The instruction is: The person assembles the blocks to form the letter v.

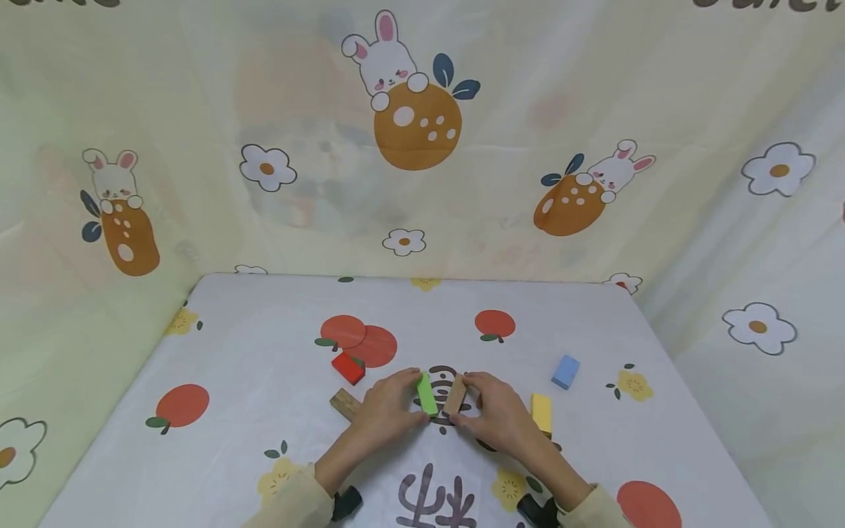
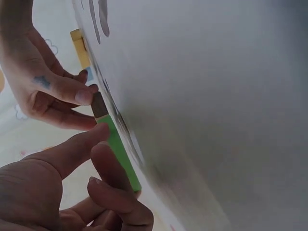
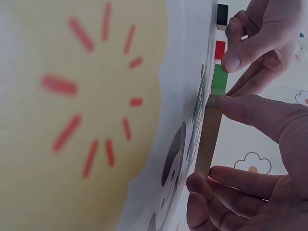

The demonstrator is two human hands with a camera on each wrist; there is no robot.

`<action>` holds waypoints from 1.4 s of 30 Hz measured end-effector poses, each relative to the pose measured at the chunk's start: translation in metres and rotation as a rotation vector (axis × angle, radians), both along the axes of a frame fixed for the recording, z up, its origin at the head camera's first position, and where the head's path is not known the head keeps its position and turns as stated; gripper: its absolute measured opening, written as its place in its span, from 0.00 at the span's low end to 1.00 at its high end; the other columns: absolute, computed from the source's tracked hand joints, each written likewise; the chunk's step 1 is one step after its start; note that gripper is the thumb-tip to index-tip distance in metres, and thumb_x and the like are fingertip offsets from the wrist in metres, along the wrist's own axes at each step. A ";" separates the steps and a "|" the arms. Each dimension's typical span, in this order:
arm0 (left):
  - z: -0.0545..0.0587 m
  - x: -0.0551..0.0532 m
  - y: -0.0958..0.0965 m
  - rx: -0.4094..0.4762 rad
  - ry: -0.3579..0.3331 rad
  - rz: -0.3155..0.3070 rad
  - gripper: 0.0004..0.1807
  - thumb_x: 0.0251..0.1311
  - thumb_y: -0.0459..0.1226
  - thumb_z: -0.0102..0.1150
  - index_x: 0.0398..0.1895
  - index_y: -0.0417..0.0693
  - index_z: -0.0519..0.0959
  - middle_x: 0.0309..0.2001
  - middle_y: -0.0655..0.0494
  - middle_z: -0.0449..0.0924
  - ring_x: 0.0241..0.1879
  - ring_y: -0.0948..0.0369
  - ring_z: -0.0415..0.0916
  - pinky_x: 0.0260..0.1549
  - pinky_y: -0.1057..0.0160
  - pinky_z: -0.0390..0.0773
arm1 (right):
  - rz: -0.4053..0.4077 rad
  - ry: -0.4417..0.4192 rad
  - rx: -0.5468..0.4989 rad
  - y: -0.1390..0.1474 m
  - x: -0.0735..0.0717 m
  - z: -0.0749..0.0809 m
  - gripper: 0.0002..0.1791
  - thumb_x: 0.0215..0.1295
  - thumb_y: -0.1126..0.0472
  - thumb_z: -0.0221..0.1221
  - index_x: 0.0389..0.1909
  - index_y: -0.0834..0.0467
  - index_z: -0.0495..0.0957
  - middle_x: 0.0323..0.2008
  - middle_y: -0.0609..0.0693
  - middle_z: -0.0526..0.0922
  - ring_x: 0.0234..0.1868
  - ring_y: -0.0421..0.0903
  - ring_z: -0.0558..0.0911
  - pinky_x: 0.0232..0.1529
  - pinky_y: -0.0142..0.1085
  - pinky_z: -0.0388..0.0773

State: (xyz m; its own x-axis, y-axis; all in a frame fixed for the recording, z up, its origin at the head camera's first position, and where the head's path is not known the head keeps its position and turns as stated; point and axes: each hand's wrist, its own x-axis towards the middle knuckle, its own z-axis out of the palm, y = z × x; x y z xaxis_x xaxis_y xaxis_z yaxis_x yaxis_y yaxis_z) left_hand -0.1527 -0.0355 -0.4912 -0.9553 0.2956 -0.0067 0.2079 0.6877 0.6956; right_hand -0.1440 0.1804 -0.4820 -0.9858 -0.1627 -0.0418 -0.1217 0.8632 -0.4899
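Thumb and fingertips of my left hand (image 1: 388,405) pinch a green block (image 1: 427,394) by its two ends, low over the table. My right hand (image 1: 499,416) likewise pinches a brown wooden block (image 1: 455,396) by its ends. The two blocks stand side by side, their far ends leaning away from each other, with a small gap between them in the head view. From the left wrist, the green block (image 2: 120,154) partly covers the brown one (image 2: 99,106). Whether either block touches the tabletop is hard to tell.
Left of my left hand lie a red block (image 1: 348,368) and another wooden block (image 1: 345,403), partly hidden by that hand. To the right are a yellow block (image 1: 541,412) and, farther back, a blue block (image 1: 565,372). A printed cloth (image 1: 251,352) covers the table.
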 end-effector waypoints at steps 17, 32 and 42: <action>-0.002 0.003 0.004 -0.042 0.048 0.048 0.35 0.54 0.39 0.79 0.66 0.39 0.80 0.69 0.42 0.81 0.70 0.41 0.77 0.68 0.36 0.77 | 0.002 0.026 0.049 -0.002 -0.001 -0.001 0.38 0.52 0.48 0.81 0.63 0.59 0.83 0.64 0.56 0.86 0.39 0.42 0.80 0.44 0.39 0.81; -0.005 0.002 0.003 -0.066 0.047 0.030 0.35 0.51 0.38 0.82 0.65 0.38 0.81 0.67 0.42 0.83 0.69 0.42 0.79 0.68 0.38 0.78 | 0.029 0.010 0.029 -0.004 0.002 -0.002 0.38 0.52 0.48 0.81 0.63 0.60 0.83 0.65 0.57 0.85 0.66 0.60 0.83 0.68 0.56 0.80; -0.004 0.002 0.005 -0.097 0.052 0.033 0.37 0.51 0.39 0.82 0.66 0.38 0.80 0.66 0.41 0.83 0.68 0.42 0.79 0.67 0.39 0.79 | 0.014 0.011 0.036 -0.005 0.004 -0.002 0.38 0.52 0.50 0.81 0.63 0.62 0.83 0.65 0.58 0.85 0.65 0.58 0.84 0.67 0.55 0.81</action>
